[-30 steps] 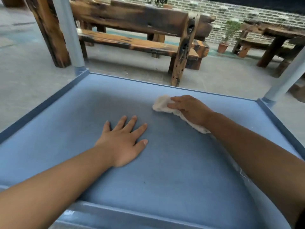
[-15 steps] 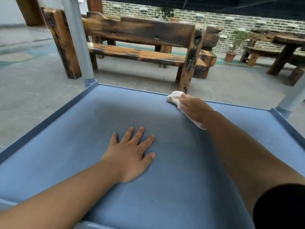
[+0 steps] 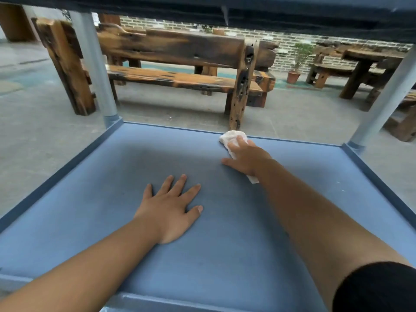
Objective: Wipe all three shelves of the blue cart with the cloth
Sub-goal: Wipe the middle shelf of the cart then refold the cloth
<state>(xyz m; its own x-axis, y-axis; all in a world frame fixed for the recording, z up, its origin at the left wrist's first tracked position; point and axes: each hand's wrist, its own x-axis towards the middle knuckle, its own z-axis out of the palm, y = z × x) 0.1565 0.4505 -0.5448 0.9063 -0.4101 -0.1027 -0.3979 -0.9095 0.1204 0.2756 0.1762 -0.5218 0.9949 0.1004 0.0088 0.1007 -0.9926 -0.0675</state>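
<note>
White cloth [image 3: 231, 137] — half-hidden under right hand [image 3: 248, 157]

Grey concrete floor [image 3: 292, 113]; weathered brown wooden bench [image 3: 180, 64]; pale brick wall [image 3: 286, 41]; possibly a small potted shrub [image 3: 297, 64].

Soft, even daylight fills the scene, without glare. The matte blue cart shelf [image 3: 225, 255] darkens to a broad shadow at its middle, beneath the dark underside of the shelf above [image 3: 270, 12]. Wide-angle distortion bows the edges; the wooden bench [image 3: 180, 64] looks slightly soft.
</note>
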